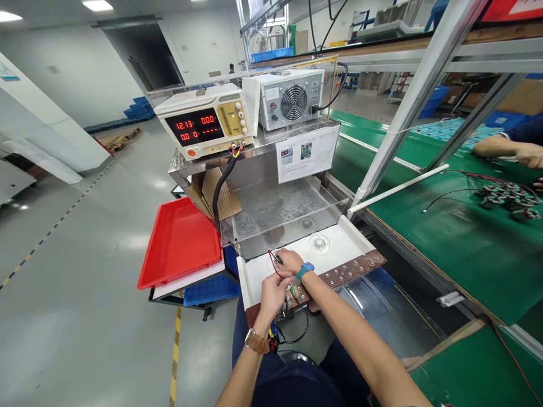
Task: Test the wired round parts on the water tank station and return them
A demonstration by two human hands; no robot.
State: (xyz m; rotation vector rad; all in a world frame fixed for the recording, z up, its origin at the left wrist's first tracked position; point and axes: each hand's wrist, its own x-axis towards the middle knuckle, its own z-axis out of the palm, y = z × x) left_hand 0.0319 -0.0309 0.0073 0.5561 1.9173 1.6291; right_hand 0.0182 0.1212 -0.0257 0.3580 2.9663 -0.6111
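My right hand (290,262), with a blue band at its wrist, is closed around a small dark round part (278,259). A thin red wire (270,262) loops from this part down to my left hand (272,295). The fingers of my left hand are pinched on the wire, and its tip is hidden by them. Both hands are close together over the white fixture tray (345,245). Just below my fingers, a green clip (293,291) and a black cable (306,325) are at the brown strip (353,269) with its metal studs.
A power supply (203,121) with lit red digits stands on the metal shelf beside a grey fan unit (292,100). To the left is a red tray (182,240). On the right, a co-worker's hand (528,154) is near wired parts (509,195) on the green bench (462,243).
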